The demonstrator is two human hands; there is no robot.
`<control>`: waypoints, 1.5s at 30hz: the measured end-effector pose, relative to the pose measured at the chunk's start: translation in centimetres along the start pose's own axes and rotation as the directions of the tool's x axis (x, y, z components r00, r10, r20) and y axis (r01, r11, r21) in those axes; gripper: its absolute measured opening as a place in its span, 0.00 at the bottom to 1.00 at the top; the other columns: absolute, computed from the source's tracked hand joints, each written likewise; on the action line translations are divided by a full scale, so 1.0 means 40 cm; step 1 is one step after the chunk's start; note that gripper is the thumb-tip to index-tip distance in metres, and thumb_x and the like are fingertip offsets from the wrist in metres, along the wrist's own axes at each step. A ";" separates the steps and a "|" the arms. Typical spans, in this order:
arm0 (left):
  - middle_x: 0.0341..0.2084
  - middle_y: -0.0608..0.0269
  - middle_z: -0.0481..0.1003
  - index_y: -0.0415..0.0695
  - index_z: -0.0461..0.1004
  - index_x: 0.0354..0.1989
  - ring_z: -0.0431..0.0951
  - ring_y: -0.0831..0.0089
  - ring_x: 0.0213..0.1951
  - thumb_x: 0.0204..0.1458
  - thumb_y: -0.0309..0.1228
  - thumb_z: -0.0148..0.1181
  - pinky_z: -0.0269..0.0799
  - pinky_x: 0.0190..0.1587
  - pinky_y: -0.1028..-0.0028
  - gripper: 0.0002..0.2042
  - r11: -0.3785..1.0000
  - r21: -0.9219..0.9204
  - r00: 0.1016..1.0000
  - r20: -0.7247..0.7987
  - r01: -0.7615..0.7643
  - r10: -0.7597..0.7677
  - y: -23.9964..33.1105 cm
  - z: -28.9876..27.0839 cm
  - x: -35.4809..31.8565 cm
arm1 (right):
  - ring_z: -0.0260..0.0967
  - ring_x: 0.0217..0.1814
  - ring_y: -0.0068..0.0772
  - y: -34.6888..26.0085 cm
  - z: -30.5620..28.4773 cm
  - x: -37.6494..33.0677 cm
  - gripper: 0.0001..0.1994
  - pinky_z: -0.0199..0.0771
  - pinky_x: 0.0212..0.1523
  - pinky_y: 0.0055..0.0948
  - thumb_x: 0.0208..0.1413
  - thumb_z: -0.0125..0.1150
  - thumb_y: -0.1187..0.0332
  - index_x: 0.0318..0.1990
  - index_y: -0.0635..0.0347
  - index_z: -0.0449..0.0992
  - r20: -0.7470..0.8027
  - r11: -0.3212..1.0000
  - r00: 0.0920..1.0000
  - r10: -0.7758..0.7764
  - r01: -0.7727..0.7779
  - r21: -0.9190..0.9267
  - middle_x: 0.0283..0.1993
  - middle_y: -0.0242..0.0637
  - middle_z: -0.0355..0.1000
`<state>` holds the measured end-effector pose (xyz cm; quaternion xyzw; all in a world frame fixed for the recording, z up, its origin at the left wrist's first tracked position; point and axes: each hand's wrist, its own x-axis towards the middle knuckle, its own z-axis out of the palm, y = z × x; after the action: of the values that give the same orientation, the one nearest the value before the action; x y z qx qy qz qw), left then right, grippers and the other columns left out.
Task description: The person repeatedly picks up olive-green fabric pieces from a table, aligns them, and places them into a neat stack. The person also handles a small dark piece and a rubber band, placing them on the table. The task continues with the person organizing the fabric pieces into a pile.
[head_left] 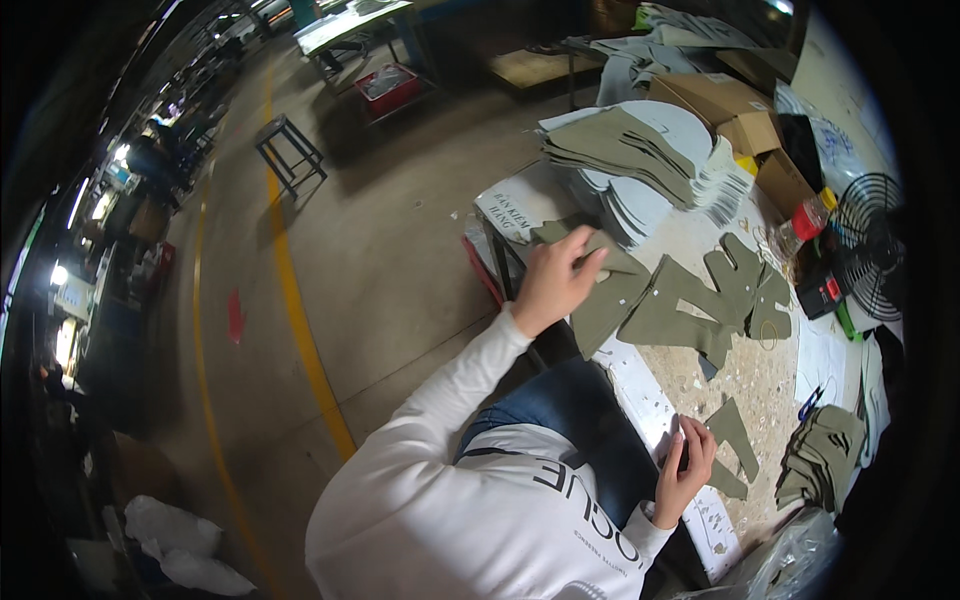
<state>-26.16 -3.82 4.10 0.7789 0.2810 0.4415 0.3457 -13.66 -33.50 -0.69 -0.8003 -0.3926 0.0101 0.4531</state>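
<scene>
Nearest the body, the right grip point(685, 468) is curling beside a narrow olive-green cloth piece point(726, 482); I can't tell if it's pinching anything. Beyond, a larger olive-green cloth panel point(625, 264) is lying on the tabletop point(768, 388), looking light, limp, probably best taken by an edge; the left grip point(553, 280) is bending over its left side, any pinch unclear.

Yellow-lined floor point(380, 235); dark stool point(271, 127)
</scene>
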 end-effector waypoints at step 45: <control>0.53 0.61 0.76 0.45 0.78 0.50 0.73 0.61 0.59 0.44 0.32 0.65 0.64 0.61 0.58 0.21 0.785 -0.333 0.489 0.638 -0.522 0.595 0.115 0.233 -0.335 | 0.59 0.68 0.48 -0.013 -0.084 -0.105 0.21 0.60 0.64 0.42 0.58 0.58 0.62 0.58 0.59 0.72 0.026 0.982 1.000 -0.009 0.014 -0.186 0.64 0.42 0.65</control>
<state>-23.37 -19.24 -2.36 0.9171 -0.1652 0.2035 0.3004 -15.63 -38.42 0.24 -0.8368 -0.4019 -0.0194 0.3715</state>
